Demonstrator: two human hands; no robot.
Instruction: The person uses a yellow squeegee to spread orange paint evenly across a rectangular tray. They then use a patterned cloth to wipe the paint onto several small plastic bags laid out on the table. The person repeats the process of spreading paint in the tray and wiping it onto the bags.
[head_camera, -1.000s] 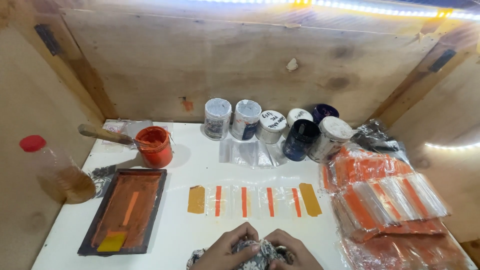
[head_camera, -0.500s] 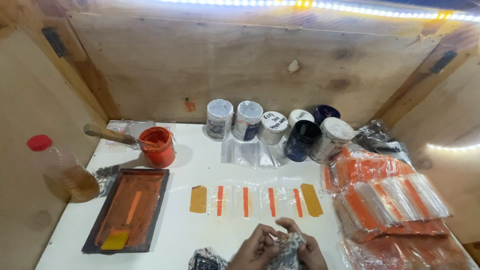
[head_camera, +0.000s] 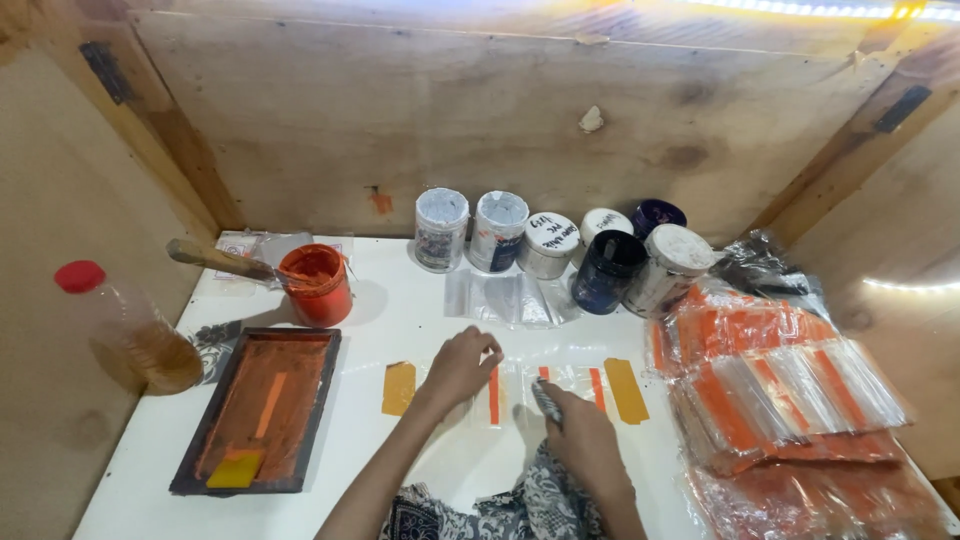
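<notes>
White table (head_camera: 400, 300) carried a printing screen (head_camera: 262, 408) at left. Left hand (head_camera: 462, 366) pressed down on clear orange-striped pouches (head_camera: 494, 395), fingers loosely curled, steadying them. Right hand (head_camera: 580, 432) gripped a patterned rag (head_camera: 548, 400), apparently wiping.

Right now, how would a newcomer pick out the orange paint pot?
Start at the white table and go to its far left. Behind the dark printing frame stands the orange paint pot. Unlike the lidded jars, it is open, with a wooden-handled tool in it.

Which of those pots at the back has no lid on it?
The orange pot at the left, open with a wooden-handled tool inside; the others in the row are capped.
</notes>
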